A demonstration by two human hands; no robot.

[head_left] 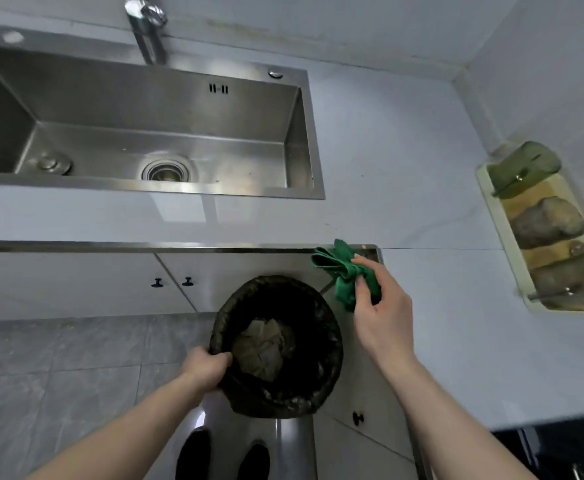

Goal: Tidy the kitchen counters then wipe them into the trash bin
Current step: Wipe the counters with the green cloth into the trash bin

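Pale counter (405, 161) bears a sink (304, 140) and jar tray (502, 237)

This is looking like a home kitchen. A shiny metal sink (152, 133) with a tap (147, 27) is sitting in a pale counter (405, 161). White cupboard doors (76, 282) with small dark knobs (187, 281) are hanging below. A tray (498, 216) of jars (547, 221) is resting by the wall, and grey tiles (58, 358) are covering the floor.
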